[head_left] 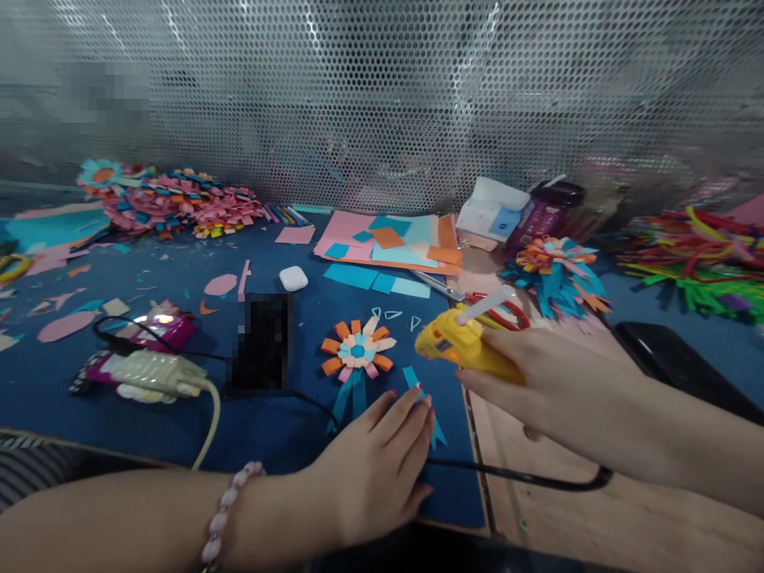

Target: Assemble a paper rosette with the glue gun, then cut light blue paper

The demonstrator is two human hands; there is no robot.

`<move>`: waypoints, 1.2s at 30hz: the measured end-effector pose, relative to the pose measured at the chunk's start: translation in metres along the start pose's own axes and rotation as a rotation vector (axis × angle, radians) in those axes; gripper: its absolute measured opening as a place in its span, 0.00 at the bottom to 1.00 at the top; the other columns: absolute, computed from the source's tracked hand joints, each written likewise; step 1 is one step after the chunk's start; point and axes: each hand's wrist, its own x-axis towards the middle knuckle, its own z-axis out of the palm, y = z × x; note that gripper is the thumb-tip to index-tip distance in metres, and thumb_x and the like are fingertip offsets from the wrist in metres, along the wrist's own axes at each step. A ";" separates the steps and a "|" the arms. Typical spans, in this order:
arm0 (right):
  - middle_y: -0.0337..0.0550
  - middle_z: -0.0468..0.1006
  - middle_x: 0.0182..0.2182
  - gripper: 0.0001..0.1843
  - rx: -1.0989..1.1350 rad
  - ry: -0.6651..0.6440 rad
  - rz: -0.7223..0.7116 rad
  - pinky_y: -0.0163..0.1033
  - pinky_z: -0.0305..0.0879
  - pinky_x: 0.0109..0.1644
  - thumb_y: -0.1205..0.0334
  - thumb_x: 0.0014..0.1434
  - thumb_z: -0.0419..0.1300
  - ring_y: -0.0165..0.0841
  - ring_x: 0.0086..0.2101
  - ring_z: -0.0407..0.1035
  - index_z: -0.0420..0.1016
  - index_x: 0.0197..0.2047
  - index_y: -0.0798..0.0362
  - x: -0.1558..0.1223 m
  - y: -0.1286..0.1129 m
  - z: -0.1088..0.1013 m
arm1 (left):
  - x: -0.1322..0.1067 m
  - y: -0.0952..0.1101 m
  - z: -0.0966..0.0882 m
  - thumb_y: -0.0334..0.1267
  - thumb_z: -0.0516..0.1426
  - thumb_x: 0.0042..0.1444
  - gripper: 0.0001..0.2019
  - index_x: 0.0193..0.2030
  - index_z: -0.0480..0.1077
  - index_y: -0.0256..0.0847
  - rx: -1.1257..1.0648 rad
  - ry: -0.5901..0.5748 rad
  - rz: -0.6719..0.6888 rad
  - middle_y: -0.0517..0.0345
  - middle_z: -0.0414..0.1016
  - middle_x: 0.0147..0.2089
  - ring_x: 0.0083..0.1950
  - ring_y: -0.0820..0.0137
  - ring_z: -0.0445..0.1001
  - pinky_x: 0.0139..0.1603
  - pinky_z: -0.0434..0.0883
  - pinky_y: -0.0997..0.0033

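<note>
Right hand (540,372) wrapped round a yellow plastic glue gun (445,341), fingers closed on its handle, nozzle towards the left; translucent glue stick (486,305) poking out of its top. Left hand (382,454) palm down, fingers extended and close together, nothing pinched; fingertips over a loose bright-blue paper strip (440,436) with a notched end. Can't tell how hard it presses.

Just beyond, between the hands: round paper flower (358,351), flat on the dark-blue tabletop (454,501). Looped orange, peach and pink petals look complete, light-blue inner layer and darker blue centre in place. Blue paper tails (358,391) come out from under its lower edge; whether glued, can't tell. Loose strip lies apart from the flower, so seemingly unattached; three pale, thin triangular outlines (392,314) also lie separate.

Further out: smooth, glossy white rounded case (294,278), flat pink paper oval (220,285), red-handled scissors (513,309), flat stack of coloured sheets (343,227). Left back, dense frilly heap of paper flowers (173,203); right, layered blue-orange paper bundle (555,274). Shiny perforated metal panel (382,79) behind.
</note>
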 end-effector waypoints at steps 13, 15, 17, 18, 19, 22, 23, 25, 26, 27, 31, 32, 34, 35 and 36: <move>0.37 0.74 0.20 0.18 0.508 -0.136 0.183 0.33 0.54 0.11 0.44 0.57 0.56 0.28 0.13 0.65 0.69 0.32 0.52 -0.002 0.010 -0.002 | -0.003 0.011 -0.028 0.45 0.46 0.66 0.24 0.59 0.64 0.27 0.087 -0.041 -0.026 0.42 0.67 0.61 0.64 0.51 0.59 0.60 0.59 0.50; 0.39 0.77 0.25 0.17 0.742 0.033 0.142 0.32 0.64 0.19 0.46 0.59 0.55 0.30 0.21 0.71 0.70 0.34 0.52 0.004 0.004 -0.001 | 0.001 0.004 -0.038 0.52 0.47 0.64 0.29 0.61 0.62 0.26 -0.030 -0.040 -0.115 0.40 0.69 0.59 0.61 0.51 0.63 0.58 0.62 0.52; 0.42 0.79 0.35 0.16 0.975 0.197 0.043 0.34 0.70 0.31 0.48 0.61 0.53 0.33 0.33 0.75 0.71 0.40 0.51 0.015 -0.006 0.005 | 0.011 -0.010 -0.050 0.55 0.49 0.62 0.32 0.62 0.59 0.28 -0.187 -0.026 -0.239 0.39 0.70 0.57 0.58 0.49 0.66 0.57 0.64 0.48; 0.43 0.78 0.39 0.16 1.072 0.243 -0.012 0.35 0.71 0.35 0.48 0.61 0.53 0.34 0.38 0.74 0.71 0.43 0.51 0.022 -0.012 0.010 | 0.017 -0.019 -0.055 0.56 0.49 0.61 0.32 0.62 0.59 0.30 -0.283 -0.012 -0.328 0.39 0.70 0.57 0.57 0.49 0.68 0.55 0.65 0.48; 0.43 0.78 0.42 0.18 1.127 0.255 -0.055 0.37 0.71 0.39 0.47 0.62 0.52 0.35 0.41 0.73 0.70 0.46 0.50 0.030 -0.018 0.015 | 0.024 -0.027 -0.060 0.55 0.50 0.61 0.31 0.61 0.58 0.32 -0.430 0.011 -0.409 0.41 0.71 0.56 0.55 0.52 0.70 0.54 0.68 0.51; 0.47 0.75 0.47 0.25 1.315 0.178 -0.196 0.39 0.70 0.43 0.43 0.63 0.47 0.36 0.44 0.71 0.66 0.53 0.53 0.056 -0.038 0.030 | 0.043 -0.050 -0.070 0.51 0.50 0.63 0.22 0.56 0.59 0.37 -0.930 0.185 -0.614 0.49 0.74 0.49 0.49 0.62 0.74 0.46 0.73 0.63; 0.48 0.74 0.49 0.27 1.341 0.153 -0.252 0.40 0.70 0.45 0.42 0.63 0.47 0.36 0.45 0.71 0.64 0.55 0.53 0.065 -0.044 0.033 | 0.047 -0.056 -0.071 0.50 0.51 0.63 0.20 0.53 0.61 0.36 -1.018 0.247 -0.663 0.51 0.74 0.46 0.48 0.63 0.74 0.45 0.73 0.64; 0.48 0.73 0.50 0.28 1.343 0.125 -0.312 0.39 0.68 0.49 0.41 0.62 0.48 0.36 0.47 0.69 0.64 0.55 0.54 0.080 -0.052 0.036 | 0.050 -0.069 -0.072 0.49 0.55 0.60 0.18 0.46 0.63 0.35 -1.104 0.348 -0.721 0.52 0.75 0.42 0.45 0.64 0.75 0.43 0.73 0.66; 0.48 0.73 0.51 0.29 1.301 0.105 -0.328 0.40 0.66 0.52 0.40 0.63 0.46 0.36 0.48 0.69 0.64 0.55 0.54 0.086 -0.055 0.036 | 0.049 -0.077 -0.072 0.48 0.56 0.59 0.17 0.45 0.64 0.34 -1.132 0.366 -0.742 0.52 0.75 0.42 0.44 0.65 0.75 0.43 0.72 0.67; 0.49 0.72 0.51 0.30 1.243 0.076 -0.333 0.40 0.65 0.54 0.39 0.63 0.44 0.36 0.50 0.67 0.64 0.55 0.54 0.091 -0.056 0.036 | 0.047 -0.088 -0.074 0.48 0.56 0.59 0.17 0.44 0.65 0.34 -1.152 0.370 -0.768 0.51 0.75 0.42 0.43 0.66 0.75 0.42 0.72 0.68; 0.52 0.68 0.56 0.33 1.014 -0.067 -0.306 0.49 0.60 0.59 0.38 0.63 0.44 0.42 0.56 0.62 0.63 0.58 0.54 0.083 -0.050 0.033 | 0.019 -0.159 -0.089 0.45 0.54 0.61 0.16 0.41 0.69 0.29 -1.037 0.382 -0.877 0.53 0.76 0.36 0.36 0.74 0.74 0.41 0.71 0.73; 0.53 0.68 0.57 0.32 0.980 -0.090 -0.297 0.51 0.60 0.59 0.38 0.62 0.47 0.44 0.56 0.62 0.63 0.59 0.54 0.075 -0.045 0.033 | 0.007 -0.181 -0.094 0.41 0.54 0.61 0.14 0.40 0.69 0.26 -0.987 0.376 -0.916 0.56 0.75 0.33 0.34 0.77 0.73 0.40 0.70 0.76; 0.53 0.70 0.55 0.31 0.883 -0.090 -0.304 0.51 0.62 0.56 0.41 0.62 0.50 0.45 0.55 0.64 0.63 0.60 0.53 0.054 -0.032 0.036 | -0.018 -0.224 -0.103 0.36 0.53 0.61 0.13 0.38 0.69 0.23 -0.920 0.365 -0.964 0.62 0.73 0.31 0.31 0.82 0.70 0.39 0.67 0.80; 0.51 0.71 0.54 0.29 0.821 -0.058 -0.332 0.50 0.64 0.55 0.43 0.64 0.48 0.43 0.54 0.65 0.62 0.61 0.52 0.043 -0.023 0.039 | -0.030 -0.241 -0.106 0.37 0.53 0.60 0.14 0.34 0.69 0.22 -0.889 0.365 -0.980 0.63 0.73 0.30 0.28 0.84 0.68 0.36 0.66 0.82; 0.49 0.73 0.53 0.27 0.766 0.003 -0.362 0.48 0.66 0.53 0.46 0.66 0.46 0.40 0.52 0.67 0.60 0.62 0.51 0.031 -0.013 0.042 | -0.041 -0.256 -0.107 0.38 0.52 0.61 0.17 0.31 0.69 0.22 -0.871 0.358 -0.985 0.62 0.73 0.31 0.27 0.85 0.67 0.36 0.66 0.81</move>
